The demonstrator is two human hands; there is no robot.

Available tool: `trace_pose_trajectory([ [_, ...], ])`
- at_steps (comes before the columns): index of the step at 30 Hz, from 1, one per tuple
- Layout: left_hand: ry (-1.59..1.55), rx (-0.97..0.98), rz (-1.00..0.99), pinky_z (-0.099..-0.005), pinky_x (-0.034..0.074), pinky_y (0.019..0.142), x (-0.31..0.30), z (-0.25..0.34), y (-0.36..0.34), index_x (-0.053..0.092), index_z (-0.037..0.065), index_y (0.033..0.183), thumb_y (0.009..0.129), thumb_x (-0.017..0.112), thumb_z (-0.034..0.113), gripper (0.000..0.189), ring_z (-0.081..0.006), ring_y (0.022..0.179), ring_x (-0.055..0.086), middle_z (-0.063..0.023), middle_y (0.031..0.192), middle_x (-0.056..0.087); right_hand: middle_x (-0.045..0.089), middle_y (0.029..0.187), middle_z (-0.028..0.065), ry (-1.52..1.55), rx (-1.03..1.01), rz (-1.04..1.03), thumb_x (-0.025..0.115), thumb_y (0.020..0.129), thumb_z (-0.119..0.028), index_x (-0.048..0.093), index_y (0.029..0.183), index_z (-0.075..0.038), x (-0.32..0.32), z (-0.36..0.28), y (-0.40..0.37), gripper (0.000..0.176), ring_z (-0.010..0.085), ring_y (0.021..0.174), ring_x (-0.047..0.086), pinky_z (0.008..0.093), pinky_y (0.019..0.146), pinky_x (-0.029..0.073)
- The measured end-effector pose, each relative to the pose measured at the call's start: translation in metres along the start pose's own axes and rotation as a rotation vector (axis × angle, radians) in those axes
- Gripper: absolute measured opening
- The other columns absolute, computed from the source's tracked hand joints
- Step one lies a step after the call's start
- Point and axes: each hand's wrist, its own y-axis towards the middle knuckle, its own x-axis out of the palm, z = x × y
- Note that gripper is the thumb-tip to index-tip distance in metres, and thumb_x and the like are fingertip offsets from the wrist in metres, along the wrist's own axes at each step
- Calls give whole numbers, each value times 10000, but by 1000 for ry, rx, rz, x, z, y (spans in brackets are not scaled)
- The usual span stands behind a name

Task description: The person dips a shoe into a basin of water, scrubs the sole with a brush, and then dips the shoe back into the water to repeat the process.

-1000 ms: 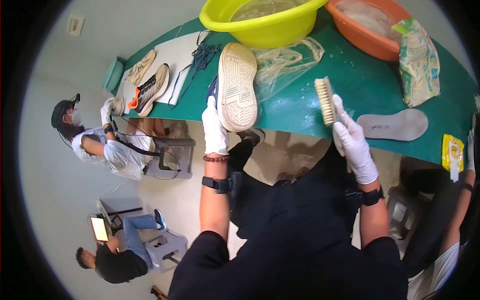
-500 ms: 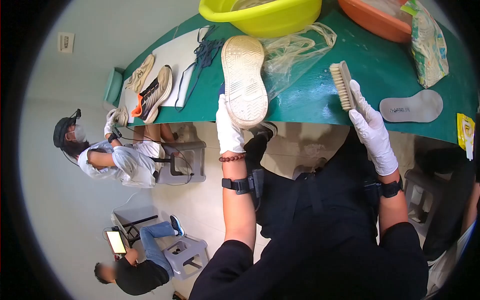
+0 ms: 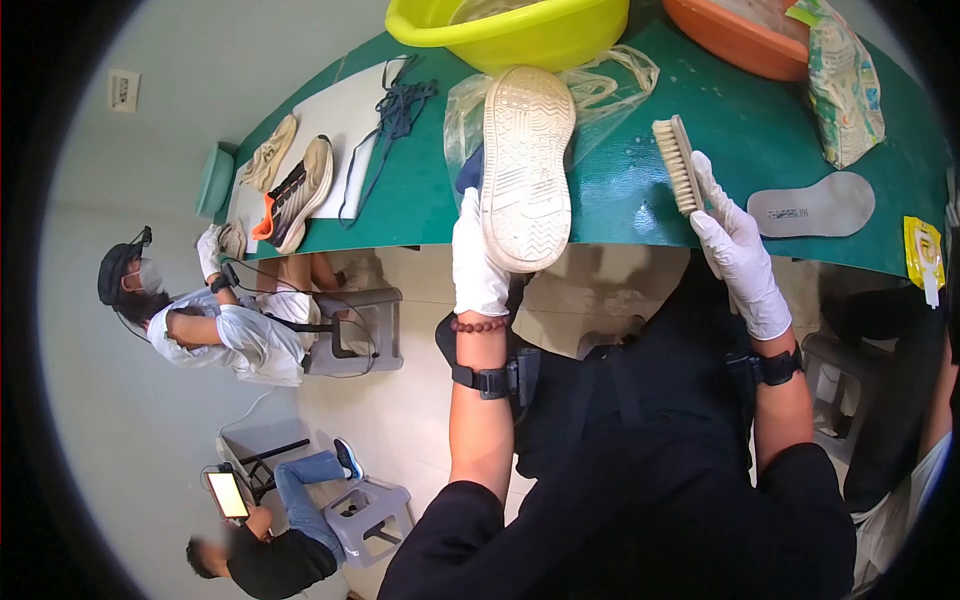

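My left hand [image 3: 478, 255], in a white glove, grips a shoe [image 3: 527, 170] whose pale patterned sole faces the camera; the fingers are mostly hidden behind it. My right hand [image 3: 740, 250], also gloved, holds a brush [image 3: 679, 165] by its grey back, with the cream bristles facing left toward the shoe. Shoe and brush are apart. Behind the shoe lies a clear plastic bag [image 3: 600, 105] on the green table [image 3: 420, 210]. A grey insole [image 3: 812, 207] rests right of the brush.
A yellow-green basin [image 3: 510, 35] and an orange basin [image 3: 745, 40] stand at the back, beside a plastic packet [image 3: 843, 90]. At left are sneakers [image 3: 300, 195], dark laces [image 3: 400, 110] and a gloved person [image 3: 215, 325]. Another person [image 3: 285, 550] sits lower left. A yellow sachet [image 3: 925, 255] lies far right.
My left hand and the shoe have moved right, toward the brush, and the shoe stands more upright. The brush is still in my right hand; the whole view has shifted slightly left.
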Motion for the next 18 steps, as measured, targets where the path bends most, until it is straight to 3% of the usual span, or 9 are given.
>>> trace_pose_trajectory([
  [6,-34,-45,-46,-408,514,986,-13,-5,10,512,4,1360,1060,358,389,512,-277,1127,634,-149,1304,617,417,1525,97,-252,-44,-65,528,1017,-194,366,1491,-2,7,-8,6,536,148,1386,379,277,1136,276],
  [7,-20,-36,-48,-415,513,982,-15,-6,13,514,7,1361,1062,342,425,543,-279,1122,638,-148,1304,619,601,1347,163,-439,-169,-85,527,1019,-262,412,1476,-48,15,-11,8,518,181,1206,592,269,1015,424],
  [9,-1,-33,-80,-414,516,977,-19,-7,15,514,6,1360,1061,345,427,544,-278,1121,639,-149,1303,619,698,915,162,-686,-194,-217,560,984,-320,526,1411,-217,37,-27,4,440,287,771,708,365,717,558],
  [10,9,-33,-94,-414,518,974,-21,-7,15,514,5,1359,1060,346,428,545,-278,1120,639,-150,1303,619,686,781,144,-809,-286,-293,571,970,-344,548,1388,-271,48,-30,3,425,318,645,690,404,619,566],
  [12,-83,-94,-132,-413,519,972,-26,-7,15,516,5,1357,1060,348,426,542,-271,1118,641,-150,1299,621,668,712,116,-918,-382,-483,577,953,-366,533,1381,-338,75,-44,5,432,321,621,672,440,575,558],
  [13,-128,-124,-152,-412,520,971,-30,-7,17,517,5,1356,1060,349,425,541,-268,1117,642,-150,1297,622,644,660,108,-1001,-461,-507,583,938,-379,460,1437,-379,81,-37,8,513,305,569,655,424,520,540],
  [16,144,-95,27,-409,522,969,-47,-11,31,525,3,1346,1056,361,430,542,-276,1110,646,-160,1293,623,636,649,104,-1202,-339,-519,585,938,-374,422,1454,-416,83,-44,44,543,310,549,643,429,482,523],
  [18,37,-66,-51,-402,526,962,-34,-8,26,531,2,1336,1053,369,431,539,-278,1097,652,-161,1288,626,636,654,136,-1230,-453,-278,533,958,-280,369,1506,-317,71,-25,83,573,319,548,643,460,493,525],
])
